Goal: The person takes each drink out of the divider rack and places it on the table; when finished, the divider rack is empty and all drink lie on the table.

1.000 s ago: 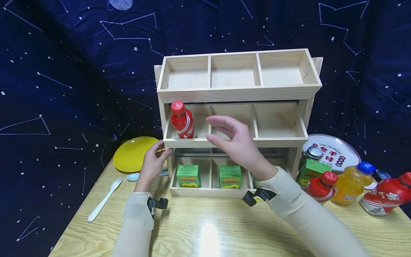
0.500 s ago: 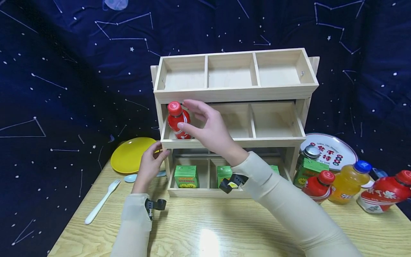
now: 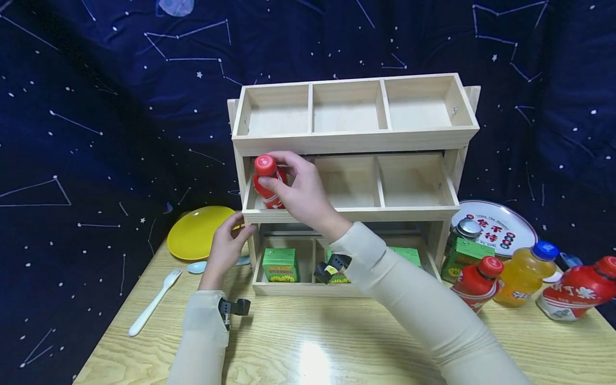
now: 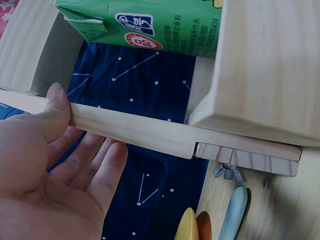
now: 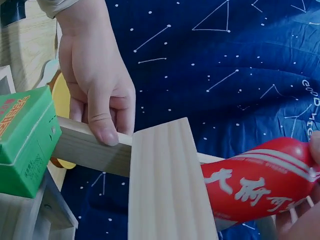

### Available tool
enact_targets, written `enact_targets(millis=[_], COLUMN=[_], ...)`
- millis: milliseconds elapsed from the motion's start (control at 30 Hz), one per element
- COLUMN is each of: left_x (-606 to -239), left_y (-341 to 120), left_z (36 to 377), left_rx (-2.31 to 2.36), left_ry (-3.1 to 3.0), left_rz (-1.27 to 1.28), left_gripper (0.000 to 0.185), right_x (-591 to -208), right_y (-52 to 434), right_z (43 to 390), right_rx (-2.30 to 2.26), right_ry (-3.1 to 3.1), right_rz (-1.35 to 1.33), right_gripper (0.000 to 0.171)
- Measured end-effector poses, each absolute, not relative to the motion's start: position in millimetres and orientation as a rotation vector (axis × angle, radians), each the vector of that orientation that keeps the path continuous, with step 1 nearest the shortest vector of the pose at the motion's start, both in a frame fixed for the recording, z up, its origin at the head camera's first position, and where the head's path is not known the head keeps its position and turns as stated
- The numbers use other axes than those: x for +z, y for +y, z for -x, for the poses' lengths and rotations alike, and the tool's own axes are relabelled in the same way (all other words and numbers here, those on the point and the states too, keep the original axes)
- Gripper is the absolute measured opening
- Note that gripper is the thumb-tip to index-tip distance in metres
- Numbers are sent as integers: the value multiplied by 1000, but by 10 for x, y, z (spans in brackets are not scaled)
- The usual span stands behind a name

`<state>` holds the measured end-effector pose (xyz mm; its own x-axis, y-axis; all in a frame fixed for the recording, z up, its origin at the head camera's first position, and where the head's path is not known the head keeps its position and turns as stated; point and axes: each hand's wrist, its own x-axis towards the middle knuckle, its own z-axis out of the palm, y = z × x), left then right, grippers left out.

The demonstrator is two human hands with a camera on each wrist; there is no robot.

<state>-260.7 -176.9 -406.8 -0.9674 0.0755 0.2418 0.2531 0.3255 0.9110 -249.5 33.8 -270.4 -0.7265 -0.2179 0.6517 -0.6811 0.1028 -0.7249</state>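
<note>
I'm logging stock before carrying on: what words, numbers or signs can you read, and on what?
"天府可": held bottle; the rest is hidden.
"GOOD": curtain; what follows is unclear.
"700424", apparently: green box; its other print is mostly too small.
"不", "待": white plate; its other print is unclear.
Orange bottle, other red bottles: too small or blurred.

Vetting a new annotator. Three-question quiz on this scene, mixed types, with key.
1. Multiple choice: on which level of the rack is the red bottle that the right hand grips?
A) top
B) middle
C) bottom

2. True or false: the left hand grips a side post.

3. Fill in: the orange drink bottle has a ____ cap.

Key: 1 B; 2 true; 3 blue.
</note>
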Motion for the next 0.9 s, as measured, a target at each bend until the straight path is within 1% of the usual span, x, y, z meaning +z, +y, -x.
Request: enact_targets(millis=[167,333,400,633,900], left_x=[-4113,-4162,-4160,-4147,-4130], left_y=[-1765,-1772,-1770,-1781,-1770], left_z=[2622,2650,2649,2631,2633], left_rx=[-1723,-1705,-1699,-1665,-1664], left_ry=[-2430,-2427,-2428,-2456,-2446], left_rz=[294,283,277,255,278], left_gripper=[46,48,48,48,49], right_x=[-2636,-2472,-2465,-2671,-2982], right_y=[422,586,673,1011,1465], right_z=[2396,2138,2014,1639,1297], right_rx=[1661,1703,1718,1780,1812], right_ry=[-1811,-1660,-1664,-1748,-1891], right_rz=[-923,-1000,-1026,-1032,-872], right_gripper=[41,41,41,42,39])
